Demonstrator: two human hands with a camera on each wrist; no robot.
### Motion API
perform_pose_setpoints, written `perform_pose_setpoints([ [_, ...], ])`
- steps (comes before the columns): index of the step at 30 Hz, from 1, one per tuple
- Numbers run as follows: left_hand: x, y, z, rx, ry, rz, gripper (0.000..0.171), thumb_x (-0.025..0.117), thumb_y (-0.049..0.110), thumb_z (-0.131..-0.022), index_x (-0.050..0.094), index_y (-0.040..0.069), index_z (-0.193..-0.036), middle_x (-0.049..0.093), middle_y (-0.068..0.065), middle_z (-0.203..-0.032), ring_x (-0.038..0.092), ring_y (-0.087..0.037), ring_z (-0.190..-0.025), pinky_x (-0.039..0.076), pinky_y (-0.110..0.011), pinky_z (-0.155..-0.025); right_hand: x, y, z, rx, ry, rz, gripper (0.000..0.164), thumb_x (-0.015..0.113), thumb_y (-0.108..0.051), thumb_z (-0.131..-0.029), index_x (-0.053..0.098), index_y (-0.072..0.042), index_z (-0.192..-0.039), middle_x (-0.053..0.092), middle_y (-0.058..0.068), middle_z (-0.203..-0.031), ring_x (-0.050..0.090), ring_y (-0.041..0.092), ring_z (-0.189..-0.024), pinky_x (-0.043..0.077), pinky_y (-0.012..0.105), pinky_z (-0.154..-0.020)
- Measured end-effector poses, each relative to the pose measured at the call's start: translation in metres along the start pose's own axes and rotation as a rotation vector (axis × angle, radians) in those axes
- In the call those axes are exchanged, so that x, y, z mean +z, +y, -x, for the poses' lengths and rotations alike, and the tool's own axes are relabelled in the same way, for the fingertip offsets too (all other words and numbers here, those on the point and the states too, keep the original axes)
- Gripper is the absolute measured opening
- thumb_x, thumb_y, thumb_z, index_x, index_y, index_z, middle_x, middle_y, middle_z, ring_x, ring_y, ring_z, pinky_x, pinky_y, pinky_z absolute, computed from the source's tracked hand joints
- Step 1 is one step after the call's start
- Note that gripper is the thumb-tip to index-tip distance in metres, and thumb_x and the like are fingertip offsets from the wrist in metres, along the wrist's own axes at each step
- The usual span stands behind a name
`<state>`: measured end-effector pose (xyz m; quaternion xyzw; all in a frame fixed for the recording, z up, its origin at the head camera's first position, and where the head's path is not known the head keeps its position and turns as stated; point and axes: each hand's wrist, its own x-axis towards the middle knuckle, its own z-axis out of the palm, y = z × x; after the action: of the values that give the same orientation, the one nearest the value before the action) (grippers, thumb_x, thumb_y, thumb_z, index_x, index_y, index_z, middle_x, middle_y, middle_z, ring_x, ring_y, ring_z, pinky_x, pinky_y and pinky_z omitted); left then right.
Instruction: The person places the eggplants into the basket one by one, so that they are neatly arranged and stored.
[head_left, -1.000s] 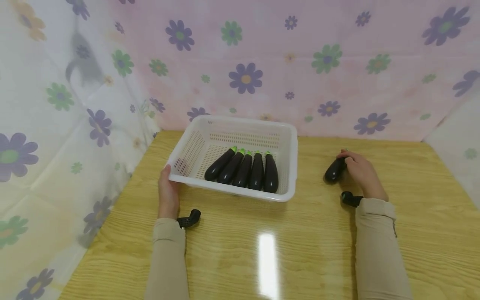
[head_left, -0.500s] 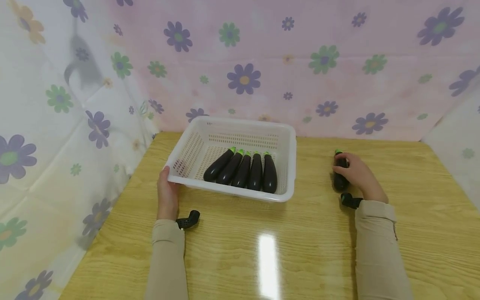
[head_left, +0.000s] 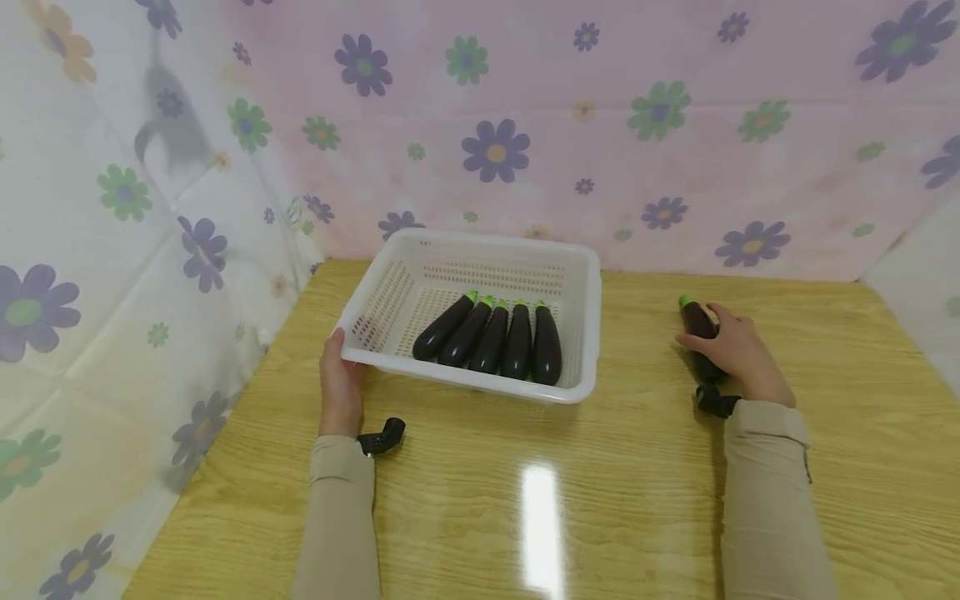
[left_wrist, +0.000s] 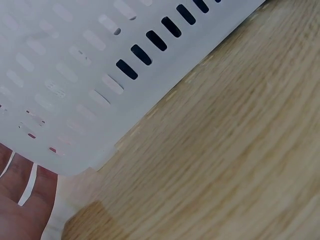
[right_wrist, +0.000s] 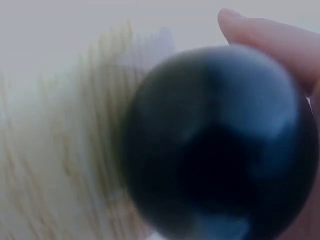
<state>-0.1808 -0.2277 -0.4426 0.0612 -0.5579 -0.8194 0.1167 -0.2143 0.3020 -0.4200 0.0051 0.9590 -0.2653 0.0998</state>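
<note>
A white perforated plastic basket (head_left: 468, 379) stands on the table, with several dark eggplants (head_left: 491, 337) lying side by side in it, green stem ends to the back. My left hand (head_left: 341, 387) grips its front left corner, thumb up at the rim; in the left wrist view its fingers (left_wrist: 42, 192) show beside the basket wall (left_wrist: 100, 120). Off to the right, my right hand (head_left: 738, 354) holds a single eggplant (head_left: 697, 321) between thumb and fingers, stem pointing away. The round end of this eggplant (right_wrist: 215, 150) fills much of the blurred right wrist view.
The wood-grain table (head_left: 622, 483) carries a bright light reflection at its front middle. A flowered pink cloth (head_left: 547, 100) hangs close behind the basket, and a pale flowered cloth (head_left: 142, 275) borders the left side. Small black cameras (head_left: 384, 437) are worn on both wrists.
In my right hand the eggplant has turned round: its stem now points away and its round end toward the wrist. The right hand has shifted slightly rightward. The left hand still holds the basket.
</note>
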Motion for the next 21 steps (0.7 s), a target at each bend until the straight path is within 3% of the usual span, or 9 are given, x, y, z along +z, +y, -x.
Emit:
perform_pose_setpoints([
  [2, 0.0007, -0.0005, -0.0007, 0.003, 0.000, -0.001, 0.046, 0.037, 0.040, -0.093, 0.045, 0.016, -0.131, 0.042, -0.001, -0.133, 0.038, -0.013, -0.121, 0.025, -0.033, -0.102, -0.0026, 0.0011, 0.0015, 0.021, -0.017, 0.016, 0.096, 0.046, -0.056, -0.084, -0.003, 0.005, -0.139, 0.003, 0.048, -0.129, 0.017, 0.061, -0.110, 0.024, 0.068, -0.082],
  [8, 0.0006, -0.0013, 0.0000, 0.003, 0.011, -0.014, 0.045, 0.037, 0.039, -0.093, 0.046, 0.016, -0.130, 0.043, -0.001, -0.132, 0.038, -0.012, -0.121, 0.025, -0.032, -0.101, -0.0058, 0.0011, 0.0036, 0.032, -0.052, -0.004, 0.088, 0.042, -0.052, -0.087, 0.003, 0.008, -0.138, 0.018, 0.043, -0.129, 0.025, 0.056, -0.111, 0.028, 0.063, -0.086],
  [14, 0.0011, 0.0006, 0.0015, 0.018, -0.003, -0.012, 0.045, 0.036, 0.039, -0.093, 0.046, 0.015, -0.130, 0.043, -0.002, -0.132, 0.038, -0.014, -0.120, 0.025, -0.034, -0.101, -0.0062, 0.0002, 0.0037, 0.064, -0.048, -0.110, 0.079, 0.033, -0.052, -0.090, 0.004, 0.001, -0.141, 0.021, 0.039, -0.131, 0.031, 0.053, -0.111, 0.033, 0.059, -0.084],
  [21, 0.0024, 0.0022, 0.0018, 0.020, -0.005, -0.022, 0.045, 0.036, 0.038, -0.093, 0.046, 0.014, -0.130, 0.042, -0.002, -0.133, 0.038, -0.014, -0.121, 0.024, -0.034, -0.102, -0.0087, 0.0014, 0.0015, 0.062, -0.003, -0.145, 0.075, 0.028, -0.051, -0.091, -0.002, -0.006, -0.143, 0.019, 0.038, -0.134, 0.024, 0.055, -0.115, 0.027, 0.063, -0.086],
])
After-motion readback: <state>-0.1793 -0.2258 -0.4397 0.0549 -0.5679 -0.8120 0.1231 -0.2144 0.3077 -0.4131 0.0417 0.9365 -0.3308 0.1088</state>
